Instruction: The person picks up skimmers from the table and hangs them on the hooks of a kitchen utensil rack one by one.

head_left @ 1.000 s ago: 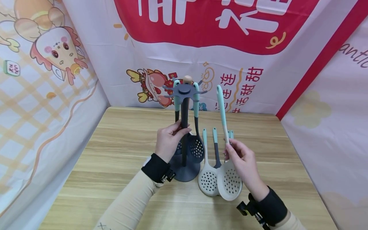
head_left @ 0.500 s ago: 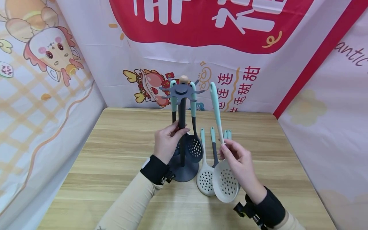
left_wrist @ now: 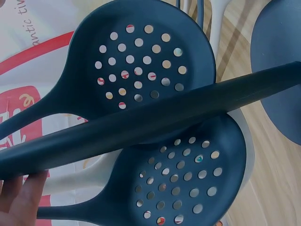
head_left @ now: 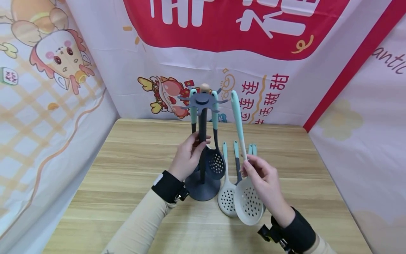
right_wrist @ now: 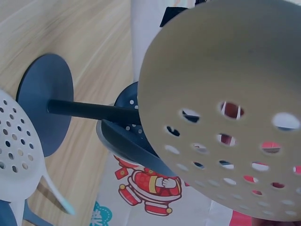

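Observation:
My left hand (head_left: 187, 157) grips the pole of a dark utensil stand (head_left: 203, 188) with a ring of hooks on top. Two dark skimmers with mint handles hang there: the right one (head_left: 215, 164) shows clearly in the head view, while my hand partly hides the other. Behind them a pale utensil (left_wrist: 89, 174) shows in the left wrist view. With my right hand (head_left: 264, 176) I pinch the shaft of a white skimmer (head_left: 248, 203), upright, handle up, just right of the stand. Its perforated bowl (right_wrist: 211, 70) fills much of the right wrist view.
On the wooden table (head_left: 127, 211), right of the stand, lies another white skimmer (head_left: 226, 199). Beside it is a dark-shafted utensil (head_left: 237, 164) with a mint handle. Two more mint handles (head_left: 252, 149) show behind my right hand. Printed cloth (head_left: 127, 81) hangs behind and at both sides.
The white skimmer in my right hand has moved a little left, closer to the stand. My left hand's grip on the pole has shifted slightly, and its wrist has moved left.

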Available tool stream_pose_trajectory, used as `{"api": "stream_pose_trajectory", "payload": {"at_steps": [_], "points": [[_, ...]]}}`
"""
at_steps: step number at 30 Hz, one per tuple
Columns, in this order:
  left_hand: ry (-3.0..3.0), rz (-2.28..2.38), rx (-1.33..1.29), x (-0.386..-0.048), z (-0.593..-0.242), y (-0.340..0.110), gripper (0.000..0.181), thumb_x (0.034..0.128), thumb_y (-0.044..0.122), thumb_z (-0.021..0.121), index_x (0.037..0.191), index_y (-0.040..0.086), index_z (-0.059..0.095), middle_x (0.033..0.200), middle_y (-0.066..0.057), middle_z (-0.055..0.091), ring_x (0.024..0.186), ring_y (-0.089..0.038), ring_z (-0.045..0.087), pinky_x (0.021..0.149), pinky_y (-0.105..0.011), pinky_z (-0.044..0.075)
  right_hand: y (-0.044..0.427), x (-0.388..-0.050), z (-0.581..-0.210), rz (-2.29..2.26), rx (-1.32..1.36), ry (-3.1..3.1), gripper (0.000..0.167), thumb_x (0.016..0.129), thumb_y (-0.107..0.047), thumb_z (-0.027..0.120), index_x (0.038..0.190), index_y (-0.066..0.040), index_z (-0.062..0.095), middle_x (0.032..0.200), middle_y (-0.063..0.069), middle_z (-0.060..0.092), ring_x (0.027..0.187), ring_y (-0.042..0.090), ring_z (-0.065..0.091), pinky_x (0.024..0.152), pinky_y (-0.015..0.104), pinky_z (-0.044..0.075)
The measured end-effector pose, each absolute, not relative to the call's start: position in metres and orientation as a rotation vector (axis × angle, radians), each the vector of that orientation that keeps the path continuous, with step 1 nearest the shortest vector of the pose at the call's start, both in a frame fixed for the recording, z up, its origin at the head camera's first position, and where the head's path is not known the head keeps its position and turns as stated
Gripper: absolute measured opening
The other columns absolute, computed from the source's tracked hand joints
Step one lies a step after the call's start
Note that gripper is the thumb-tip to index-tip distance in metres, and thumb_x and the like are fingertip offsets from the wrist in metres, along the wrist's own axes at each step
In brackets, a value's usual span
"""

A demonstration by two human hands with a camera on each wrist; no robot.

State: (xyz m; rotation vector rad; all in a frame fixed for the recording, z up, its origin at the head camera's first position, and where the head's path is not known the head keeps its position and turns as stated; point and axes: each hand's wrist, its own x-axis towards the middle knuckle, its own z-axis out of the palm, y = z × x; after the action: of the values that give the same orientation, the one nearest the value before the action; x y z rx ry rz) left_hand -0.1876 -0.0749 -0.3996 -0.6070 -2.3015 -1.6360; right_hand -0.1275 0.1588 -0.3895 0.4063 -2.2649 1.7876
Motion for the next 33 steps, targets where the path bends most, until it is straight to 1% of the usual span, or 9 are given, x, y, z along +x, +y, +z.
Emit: {"api": "stream_pose_trajectory", "payload": {"at_steps": [2,4,10,14,17,21,28,33], "points": [[-2.325,-1.654,-0.619,-0.188,-0.399,-0.075,0.029,0.1048,0.012,0.048,0.132,0.002,0.053,0.125,-0.013,0.066,0.114,-0.025,0.066,0.1,-0.037,0.051,0.159,-0.128,-0.39,1.786,0.413,-2.268,0.021,0.098,0.002,0.055,0.117,0.008,0.064,0.081,-0.005,0.066,0.072,0.006,0.064,0.067,0.022,0.057],[-2.344,-1.647,-0.626,-0.188,-0.399,-0.074,0.028,0.1051,0.011,0.046,0.131,0.002,0.052,0.124,-0.014,0.066,0.112,-0.026,0.066,0.101,-0.039,0.051,0.159,-0.127,-0.39,1.783,0.412,-2.274,0.022,0.098,0.001,0.056,0.117,0.008,0.064,0.082,-0.007,0.066,0.073,0.006,0.064,0.068,0.022,0.057],[-2.364,-1.507,-0.604,-0.187,-0.398,-0.072,0.022,0.1037,0.01,0.049,0.12,0.001,0.061,0.105,-0.014,0.069,0.097,-0.026,0.069,0.095,-0.041,0.055,0.16,-0.126,-0.39,1.776,0.4,-2.291,0.023,0.098,0.001,0.056,0.118,0.007,0.064,0.083,-0.008,0.066,0.074,0.006,0.064,0.069,0.022,0.057],[-2.341,-1.481,-0.569,-0.186,-0.399,-0.071,0.021,0.1022,0.011,0.053,0.117,0.001,0.064,0.101,-0.016,0.072,0.094,-0.027,0.071,0.094,-0.041,0.055,0.16,-0.126,-0.389,1.776,0.399,-2.287,0.023,0.098,0.001,0.057,0.118,0.007,0.064,0.084,-0.007,0.067,0.075,0.006,0.065,0.069,0.022,0.057],[-2.322,-1.488,-0.553,-0.186,-0.399,-0.071,0.022,0.1012,0.012,0.054,0.117,0.001,0.065,0.1,-0.016,0.073,0.092,-0.025,0.072,0.093,-0.039,0.055,0.161,-0.126,-0.389,1.78,0.413,-2.27,0.022,0.097,0.002,0.056,0.117,0.008,0.064,0.083,-0.008,0.067,0.074,0.006,0.064,0.069,0.021,0.057],[-2.295,-1.507,-0.524,-0.185,-0.399,-0.069,0.023,0.0999,0.013,0.057,0.117,0.001,0.067,0.101,-0.012,0.073,0.093,-0.021,0.072,0.091,-0.034,0.056,0.161,-0.126,-0.389,1.779,0.433,-2.249,0.021,0.097,0.003,0.056,0.116,0.009,0.064,0.083,-0.01,0.067,0.073,0.006,0.064,0.068,0.021,0.057],[-2.256,-1.509,-0.477,-0.184,-0.401,-0.065,0.024,0.0973,0.016,0.061,0.115,0.002,0.069,0.1,-0.012,0.075,0.093,-0.021,0.073,0.088,-0.033,0.057,0.162,-0.127,-0.39,1.764,0.441,-2.238,0.021,0.096,0.004,0.057,0.115,0.009,0.064,0.083,-0.013,0.067,0.073,0.006,0.064,0.068,0.02,0.057],[-2.244,-1.507,-0.445,-0.183,-0.402,-0.062,0.026,0.0964,0.017,0.063,0.117,0.002,0.07,0.102,-0.011,0.076,0.095,-0.021,0.074,0.085,-0.032,0.057,0.162,-0.127,-0.39,1.761,0.431,-2.24,0.021,0.097,0.003,0.057,0.116,0.009,0.064,0.084,-0.014,0.067,0.073,0.007,0.064,0.069,0.02,0.056]]}}
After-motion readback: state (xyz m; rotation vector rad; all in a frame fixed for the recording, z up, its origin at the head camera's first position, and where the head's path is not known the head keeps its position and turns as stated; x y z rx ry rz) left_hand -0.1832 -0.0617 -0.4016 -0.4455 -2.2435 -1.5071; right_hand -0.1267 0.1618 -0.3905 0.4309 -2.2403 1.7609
